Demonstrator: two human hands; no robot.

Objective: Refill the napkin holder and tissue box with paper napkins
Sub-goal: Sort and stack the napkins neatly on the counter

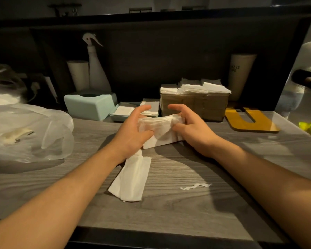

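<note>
Fingers (144, 108) of both hands are curled around a bent stack of paper napkins (160, 127), the left hand (135, 130) and right hand (190, 126) gripping its ends just above the grey worktop (187, 203), before the mint tissue box (90, 105) and the full napkin holder (194, 105).

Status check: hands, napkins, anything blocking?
Left hand and right hand both grip napkin stack over table. Tissue box open-topped, back left. Loose napkin lies underneath.
</note>
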